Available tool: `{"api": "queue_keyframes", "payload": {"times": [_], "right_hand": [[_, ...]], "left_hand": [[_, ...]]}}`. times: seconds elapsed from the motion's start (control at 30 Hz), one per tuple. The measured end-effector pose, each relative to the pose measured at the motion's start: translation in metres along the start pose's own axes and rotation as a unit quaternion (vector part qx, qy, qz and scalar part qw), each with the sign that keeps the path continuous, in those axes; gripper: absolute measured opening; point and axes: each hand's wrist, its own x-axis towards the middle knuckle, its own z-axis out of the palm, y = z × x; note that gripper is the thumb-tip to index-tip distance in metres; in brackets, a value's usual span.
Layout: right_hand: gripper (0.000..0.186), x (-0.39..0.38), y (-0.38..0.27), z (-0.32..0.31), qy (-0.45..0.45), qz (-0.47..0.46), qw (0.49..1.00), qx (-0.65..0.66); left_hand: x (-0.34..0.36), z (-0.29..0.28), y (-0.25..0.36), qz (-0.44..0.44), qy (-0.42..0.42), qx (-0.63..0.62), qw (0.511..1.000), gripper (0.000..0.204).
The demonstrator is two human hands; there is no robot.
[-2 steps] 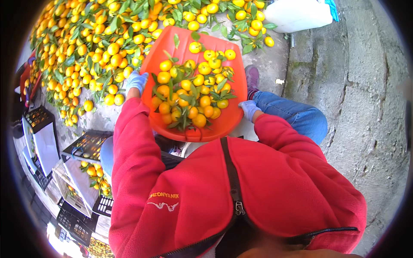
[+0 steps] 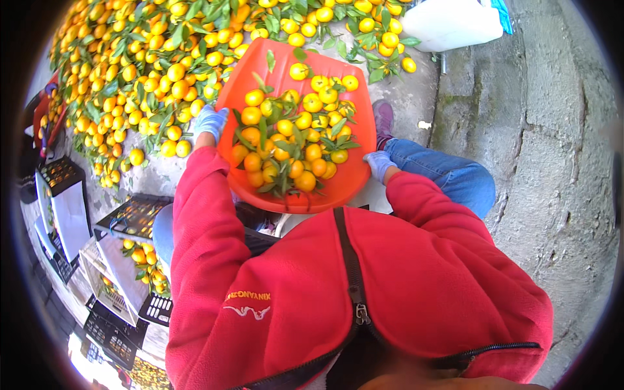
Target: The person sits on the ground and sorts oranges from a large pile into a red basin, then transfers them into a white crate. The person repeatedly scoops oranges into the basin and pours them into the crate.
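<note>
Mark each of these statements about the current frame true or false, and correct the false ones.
1. The left hand holds the left side of the red scoop. True.
2. The right hand is bare. False: it wears a light blue glove, as the left does.
3. Nothing lies in the scoop. False: it holds orange fruit with green leaves.
4. A white container shows at the upper right of the picture. True.
5. The jacket is green. False: it is red.
</note>
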Motion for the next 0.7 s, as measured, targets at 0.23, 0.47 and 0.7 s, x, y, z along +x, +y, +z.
{"api": "queue_keyframes", "payload": {"times": [0.23, 0.47, 0.7], "right_hand": [[0.047, -0.019, 0.01, -0.09, 0.279, 0.238, 0.828, 0.424], [0.036, -0.105, -0.049, -0.241, 0.436, 0.041, 0.755, 0.488], [0.041, -0.205, -0.178, -0.362, 0.445, -0.21, 0.713, 0.5]], "left_hand": [[-0.074, -0.064, -0.014, 0.01, 0.13, -0.165, 0.978, 0.062], [-0.208, -0.143, -0.079, 0.088, 0.271, -0.497, 0.82, 0.044], [-0.383, -0.199, -0.191, 0.216, 0.316, -0.707, 0.595, 0.033]]}}
